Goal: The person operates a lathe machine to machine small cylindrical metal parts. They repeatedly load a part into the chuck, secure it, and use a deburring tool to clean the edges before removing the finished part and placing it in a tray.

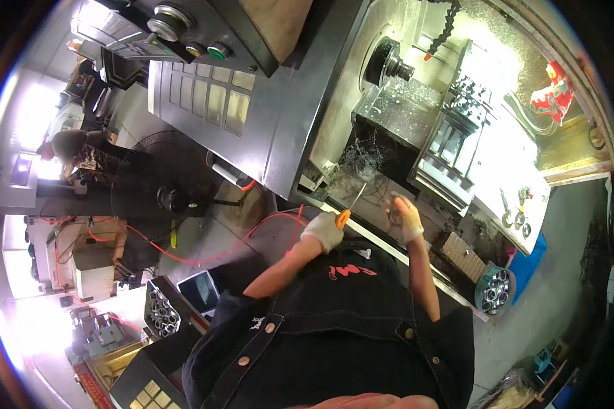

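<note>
My left hand, in a pale glove, is wrapped round the handle of an orange-handled tool. Its thin metal shaft points up and away over the lathe's front edge. To the right, my right hand wears a glove with bare or orange fingertips. Its fingers curl round what looks like a small metal ring, partly hidden and blurred. Both hands are in front of the lathe's open bay, a little apart. Deeper inside are the spindle chuck and a tool slide.
A round tub of metal rings stands at the right, beside a brown block. Several small tools lie on the white ledge. The grey machine door is at the left. A red hose crosses the floor; another person works far left.
</note>
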`<state>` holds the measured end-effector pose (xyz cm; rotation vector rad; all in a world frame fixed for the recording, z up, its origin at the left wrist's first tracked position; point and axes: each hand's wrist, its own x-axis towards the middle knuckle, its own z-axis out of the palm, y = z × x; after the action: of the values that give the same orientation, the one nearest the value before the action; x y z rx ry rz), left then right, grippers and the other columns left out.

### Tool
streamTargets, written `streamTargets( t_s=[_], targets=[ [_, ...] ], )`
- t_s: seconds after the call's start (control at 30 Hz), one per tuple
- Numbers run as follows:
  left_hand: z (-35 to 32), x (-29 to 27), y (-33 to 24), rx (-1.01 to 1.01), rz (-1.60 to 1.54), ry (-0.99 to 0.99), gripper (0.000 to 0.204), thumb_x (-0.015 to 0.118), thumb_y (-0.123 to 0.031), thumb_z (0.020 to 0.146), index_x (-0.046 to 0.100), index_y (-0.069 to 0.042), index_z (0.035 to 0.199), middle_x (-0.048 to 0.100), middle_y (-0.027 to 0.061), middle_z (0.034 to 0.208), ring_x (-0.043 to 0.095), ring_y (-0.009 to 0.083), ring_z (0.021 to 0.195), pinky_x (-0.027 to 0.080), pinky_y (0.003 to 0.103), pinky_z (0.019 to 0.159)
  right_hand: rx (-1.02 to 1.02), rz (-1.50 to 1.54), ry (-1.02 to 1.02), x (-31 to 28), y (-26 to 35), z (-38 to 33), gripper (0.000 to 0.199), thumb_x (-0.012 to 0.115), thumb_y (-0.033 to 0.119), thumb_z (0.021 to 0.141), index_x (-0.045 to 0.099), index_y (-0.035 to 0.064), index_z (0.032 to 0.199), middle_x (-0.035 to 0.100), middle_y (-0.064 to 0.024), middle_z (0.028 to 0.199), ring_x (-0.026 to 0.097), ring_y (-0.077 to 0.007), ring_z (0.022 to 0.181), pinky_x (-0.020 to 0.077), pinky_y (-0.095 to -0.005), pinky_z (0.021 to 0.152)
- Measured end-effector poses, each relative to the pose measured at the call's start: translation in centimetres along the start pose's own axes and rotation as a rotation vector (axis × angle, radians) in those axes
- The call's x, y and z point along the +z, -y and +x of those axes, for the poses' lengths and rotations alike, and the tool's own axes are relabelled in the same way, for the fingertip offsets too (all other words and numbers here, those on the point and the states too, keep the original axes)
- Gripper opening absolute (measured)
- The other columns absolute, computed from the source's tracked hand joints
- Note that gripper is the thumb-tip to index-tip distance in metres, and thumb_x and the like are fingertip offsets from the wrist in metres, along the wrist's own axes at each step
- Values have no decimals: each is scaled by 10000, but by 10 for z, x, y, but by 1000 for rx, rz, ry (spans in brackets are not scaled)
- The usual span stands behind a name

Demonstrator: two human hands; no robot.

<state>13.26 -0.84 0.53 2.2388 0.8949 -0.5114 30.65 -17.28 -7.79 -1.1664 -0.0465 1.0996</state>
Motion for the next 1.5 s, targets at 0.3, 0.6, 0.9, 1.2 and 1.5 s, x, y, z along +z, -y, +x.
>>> streamTargets(
  t_s=[0.3, 0.6, 0.9, 1.2, 1.5],
  targets=[
    [117, 53, 34, -97, -70, -50, 325, 511, -196, 746, 598, -1, 991, 578, 257, 1027, 560, 368, 992, 445, 414, 848, 88, 0, -268, -10, -35, -56, 411, 585, 391, 813, 519, 178, 1159, 605, -22, 993, 595, -139, 720, 484, -287, 521],
    [102, 58, 26, 187, 164, 194, 294, 511, -205, 749, 637, 2, 915, 606, 246, 939, 595, 352, 918, 473, 405, 763, 76, -61, -268, 26, -47, -64, 374, 570, 367, 832, 526, 174, 1150, 606, -45, 1010, 598, -125, 758, 479, -277, 511],
    [7, 40, 94, 300, -249, -24, 313, 507, -170, 748, 507, -17, 1021, 598, 234, 880, 575, 384, 862, 454, 428, 733, 5, -25, -87, 66, -43, -52, 364, 565, 251, 825, 513, 110, 1157, 599, -47, 1000, 602, -139, 763, 491, -266, 501],
    [-133, -150, 93, 662, -817, -282, 275, 508, 19, 710, 508, -55, 976, 533, 12, 780, 525, 121, 704, 434, 248, 646, -147, -304, 288, 174, -4, -59, 433, 544, 165, 788, 489, 37, 1198, 586, -80, 1041, 585, -138, 870, 457, -227, 540],
    [-92, -277, -1, 635, 244, -848, 347, 594, -172, 730, 519, -94, 1059, 228, 213, 1394, 563, 396, 915, 467, 446, 770, -231, -335, -69, 227, -38, -41, 300, 592, 144, 772, 534, 75, 1058, 565, -17, 737, 536, -96, 625, 451, -229, 519]
  ],
)
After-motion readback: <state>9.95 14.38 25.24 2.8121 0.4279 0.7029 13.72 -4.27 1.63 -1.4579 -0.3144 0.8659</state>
